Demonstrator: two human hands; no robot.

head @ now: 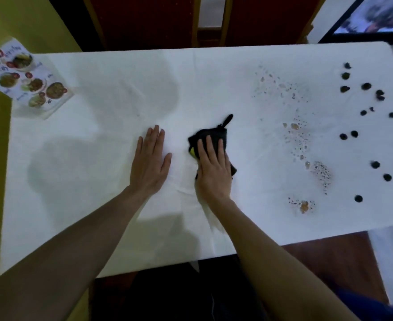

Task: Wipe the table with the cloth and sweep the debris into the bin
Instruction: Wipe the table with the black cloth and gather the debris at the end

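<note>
While my right hand [214, 167] is pressing flat on the black cloth [210, 141], fingers stretched out and close together rather than curled around it, my left hand [150, 162] is lying open and empty, palm down, just beside it at nine o'clock on the white table [86, 181]. Dark pellets of debris [376, 126] are sitting scattered well apart at three o'clock, with small seeds and amber bits [304, 158] spreading between them and the cloth. A printed food leaflet [26, 77] is resting at ten o'clock.
</note>
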